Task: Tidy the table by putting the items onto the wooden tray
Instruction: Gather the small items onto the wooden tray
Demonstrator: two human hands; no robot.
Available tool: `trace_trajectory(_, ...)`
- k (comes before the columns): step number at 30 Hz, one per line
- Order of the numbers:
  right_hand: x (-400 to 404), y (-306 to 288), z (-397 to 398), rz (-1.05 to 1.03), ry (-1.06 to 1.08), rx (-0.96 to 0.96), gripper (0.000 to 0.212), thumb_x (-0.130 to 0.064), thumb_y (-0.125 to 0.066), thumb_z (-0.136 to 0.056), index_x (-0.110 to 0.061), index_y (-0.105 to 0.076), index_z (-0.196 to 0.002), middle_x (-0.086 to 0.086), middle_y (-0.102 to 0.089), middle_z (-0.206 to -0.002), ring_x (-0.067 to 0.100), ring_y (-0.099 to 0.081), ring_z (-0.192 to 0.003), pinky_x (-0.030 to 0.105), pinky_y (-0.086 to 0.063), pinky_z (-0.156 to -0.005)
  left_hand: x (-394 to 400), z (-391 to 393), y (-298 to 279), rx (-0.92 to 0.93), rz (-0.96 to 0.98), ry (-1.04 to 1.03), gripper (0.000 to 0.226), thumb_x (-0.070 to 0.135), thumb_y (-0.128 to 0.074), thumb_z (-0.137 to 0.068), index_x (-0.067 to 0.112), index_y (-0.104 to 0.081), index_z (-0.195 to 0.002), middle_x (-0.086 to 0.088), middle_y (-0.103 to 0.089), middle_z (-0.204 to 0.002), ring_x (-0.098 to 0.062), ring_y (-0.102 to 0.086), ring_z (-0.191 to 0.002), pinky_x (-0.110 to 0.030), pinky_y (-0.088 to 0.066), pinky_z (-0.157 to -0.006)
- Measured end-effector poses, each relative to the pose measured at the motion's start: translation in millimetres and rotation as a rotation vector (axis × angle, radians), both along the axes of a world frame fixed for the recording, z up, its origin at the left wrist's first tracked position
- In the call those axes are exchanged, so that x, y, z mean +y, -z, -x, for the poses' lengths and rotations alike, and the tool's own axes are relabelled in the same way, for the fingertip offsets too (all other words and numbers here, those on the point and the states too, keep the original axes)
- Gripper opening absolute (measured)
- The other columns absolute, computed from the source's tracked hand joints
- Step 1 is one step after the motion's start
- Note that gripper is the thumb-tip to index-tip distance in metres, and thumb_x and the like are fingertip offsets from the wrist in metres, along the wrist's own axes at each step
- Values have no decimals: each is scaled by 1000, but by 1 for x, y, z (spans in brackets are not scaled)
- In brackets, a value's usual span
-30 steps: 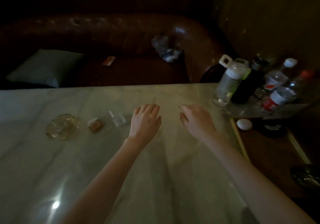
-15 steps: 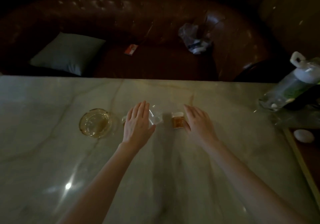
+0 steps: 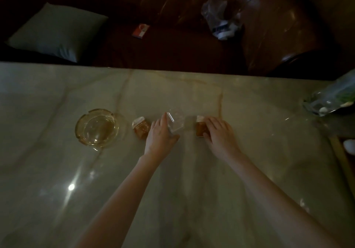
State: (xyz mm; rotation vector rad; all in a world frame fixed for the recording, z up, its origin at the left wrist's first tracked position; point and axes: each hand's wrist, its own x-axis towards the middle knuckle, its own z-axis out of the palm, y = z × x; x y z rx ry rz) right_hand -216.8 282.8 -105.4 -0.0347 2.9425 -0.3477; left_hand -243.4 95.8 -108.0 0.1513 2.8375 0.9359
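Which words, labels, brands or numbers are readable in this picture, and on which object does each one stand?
No text can be read; the picture is dim.
Red and white pack on the sofa: print too blurred.
Two amber bottles: no lettering can be made out.
Bag on the sofa: blue and white label, unreadable.
Bottle at the right edge: blurred.

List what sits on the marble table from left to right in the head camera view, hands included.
Glass ashtray → left amber box → left hand → clear glass → right amber box → right hand → plastic bottle.
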Motion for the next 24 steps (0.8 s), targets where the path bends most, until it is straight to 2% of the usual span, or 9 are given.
trace_trajectory(3, 0, -3, -1, 149, 104, -18, 52, -20, -57, -88, -5, -43, -135, 16, -48, -133, 33, -39, -126, 36, -29, -108, 1, 1, 6, 41, -54, -68, 70, 22, -75, -69, 4, -41, -129, -12, -56, -121, -28, -48, -112, -30, -33, -95)
trace_trajectory(7, 0, -9, -1, 337, 273, -63, 48, -15, -65, -80, -6, -53, -125, 16, -50, -119, 31, -41, -117, 27, -30, -99, 3, 3, 6, 60, -104, -138, 56, 15, -76, -67, 4, -52, -116, -14, -61, -109, -31, -52, -104, -29, -35, -86)
trace_trajectory(10, 2, -12, -4, 416, 362, -108, 44, -16, -70, -75, -4, -58, -115, 15, -50, -115, 28, -45, -113, 26, -33, -92, 5, 5, 3, 68, -110, -168, 41, 11, -74, -66, 4, -60, -103, -16, -63, -99, -34, -55, -96, -30, -37, -77)
trace_trajectory(12, 3, -13, -7, 463, 401, -108, 40, -16, -72, -73, -2, -60, -108, 14, -52, -109, 27, -50, -105, 24, -33, -81, 7, 3, 1, 77, -91, -180, 36, 14, -76, -65, 4, -61, -96, -16, -64, -94, -34, -57, -90, -32, -38, -74)
trace_trajectory(14, 6, -16, -13, 538, 435, -110, 30, -13, -72, -73, -2, -61, -98, 9, -55, -95, 23, -53, -92, 22, -29, -63, 9, -4, -1, 89, -77, -191, 35, 18, -78, -64, 5, -61, -92, -15, -65, -93, -34, -57, -89, -34, -40, -72)
trace_trajectory(16, 9, -20, -22, 623, 464, -119, 21, -12, -72, -73, -2, -61, -89, 5, -56, -81, 19, -51, -78, 20, -31, -53, 11, -13, -4, 88, -77, -206, 36, 20, -78, -64, 4, -61, -91, -15, -65, -93, -33, -58, -88, -34, -39, -70)
trace_trajectory(18, 14, -26, -31, 667, 481, -118, 17, -12, -72, -74, -5, -59, -81, 3, -55, -73, 18, -50, -72, 15, -32, -51, 16, -24, -7, 75, -68, -210, 36, 23, -77, -65, 2, -61, -89, -15, -66, -90, -34, -59, -85, -32, -37, -67)
trace_trajectory(21, 22, -35, -44, 725, 526, -94, 18, -13, -75, -71, -6, -64, -85, 5, -62, -77, 19, -56, -74, 26, -39, -63, 26, -42, -14, 40, -77, -173, 36, 22, -78, -64, 0, -61, -87, -17, -67, -88, -36, -60, -84, -34, -39, -67)
trace_trajectory(24, 34, -48, -58, 811, 559, -62, 17, -11, -76, -69, -11, -64, -80, 3, -61, -71, 16, -55, -66, 27, -39, -59, 40, -61, -20, 33, -119, -136, 35, 22, -78, -62, 1, -63, -86, -14, -68, -84, -33, -61, -80, -29, -37, -66)
